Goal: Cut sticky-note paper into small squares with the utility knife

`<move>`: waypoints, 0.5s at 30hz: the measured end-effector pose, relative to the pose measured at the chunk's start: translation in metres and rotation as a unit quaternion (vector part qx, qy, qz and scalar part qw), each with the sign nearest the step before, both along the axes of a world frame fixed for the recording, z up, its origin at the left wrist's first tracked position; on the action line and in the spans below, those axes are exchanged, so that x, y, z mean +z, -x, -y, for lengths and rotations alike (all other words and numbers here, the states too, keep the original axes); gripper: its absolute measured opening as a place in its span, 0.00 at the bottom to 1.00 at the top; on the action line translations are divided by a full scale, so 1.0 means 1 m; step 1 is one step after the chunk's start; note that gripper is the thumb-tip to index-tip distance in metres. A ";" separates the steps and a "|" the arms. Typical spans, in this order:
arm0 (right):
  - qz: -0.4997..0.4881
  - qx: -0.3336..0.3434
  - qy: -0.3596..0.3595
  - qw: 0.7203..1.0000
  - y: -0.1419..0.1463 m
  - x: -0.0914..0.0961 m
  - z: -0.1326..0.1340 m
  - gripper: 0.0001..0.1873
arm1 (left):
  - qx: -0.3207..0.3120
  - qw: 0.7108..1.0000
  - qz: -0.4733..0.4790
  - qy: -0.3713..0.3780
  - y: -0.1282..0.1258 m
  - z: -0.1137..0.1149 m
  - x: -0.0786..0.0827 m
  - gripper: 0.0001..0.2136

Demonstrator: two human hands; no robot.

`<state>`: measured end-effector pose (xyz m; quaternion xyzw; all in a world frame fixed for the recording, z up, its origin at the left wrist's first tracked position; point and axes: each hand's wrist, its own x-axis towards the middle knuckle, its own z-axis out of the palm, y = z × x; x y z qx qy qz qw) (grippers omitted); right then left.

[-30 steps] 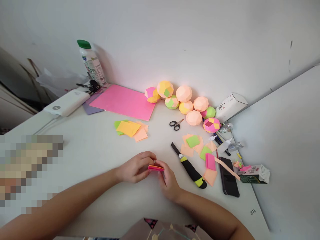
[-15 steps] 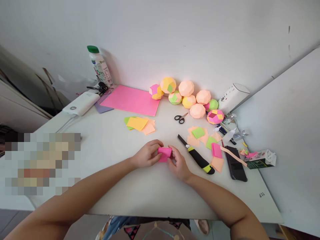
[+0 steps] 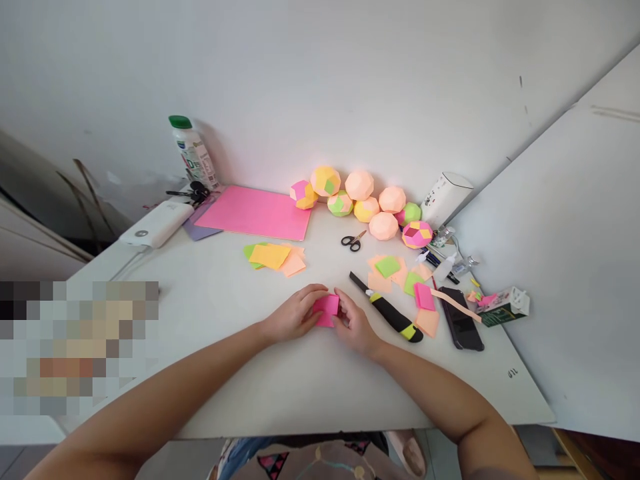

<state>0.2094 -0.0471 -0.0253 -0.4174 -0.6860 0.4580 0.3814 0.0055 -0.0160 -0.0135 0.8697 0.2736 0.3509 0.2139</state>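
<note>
A small pink paper [image 3: 327, 305], with a fold across it, is held over the table between my two hands. My left hand [image 3: 299, 313] is closed on its left edge, and part of the paper is hidden under the fingers. On the right side, my right hand [image 3: 354, 325] pinches the paper between thumb and fingers. To the right of that hand lies a black and yellow utility knife [image 3: 395, 318] with its dark blade out. Small black-handled scissors [image 3: 353, 241] rest farther back.
Colourful paper balls [image 3: 383, 226] line the wall. Loose paper pieces [image 3: 270, 256] lie left of centre, others [image 3: 387, 267] to the right. A pink sheet [image 3: 255, 213], a bottle [image 3: 194, 153], a white power bank [image 3: 157, 225], a phone [image 3: 463, 320] and a small carton [image 3: 504, 307] surround the work area.
The upper fold of the pink paper looks taller now, and my left fingers reach farther over its top edge. The whole view has shifted slightly; both hands keep their grip.
</note>
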 end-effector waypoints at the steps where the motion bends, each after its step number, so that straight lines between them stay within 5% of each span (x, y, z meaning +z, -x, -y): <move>1: -0.001 0.002 0.004 1.000 0.000 -0.001 0.000 0.33 | -0.002 1.000 0.004 0.003 0.000 0.000 0.000 0.19; 6: -0.017 0.016 0.015 1.000 0.008 0.000 -0.005 0.36 | -0.018 0.999 0.025 0.027 0.001 -0.001 -0.001 0.17; 9: 0.007 -0.002 0.026 1.000 -0.008 0.019 0.004 0.40 | -0.006 0.998 0.036 0.051 0.000 -0.002 -0.006 0.16; 11: 0.100 -0.017 0.048 0.994 -0.042 0.040 0.030 0.36 | 0.001 0.997 0.045 0.066 0.000 -0.002 -0.008 0.16; 15: 0.182 0.127 0.229 0.948 -0.129 0.065 0.133 0.22 | 0.012 0.994 0.035 0.098 -0.001 -0.001 -0.010 0.15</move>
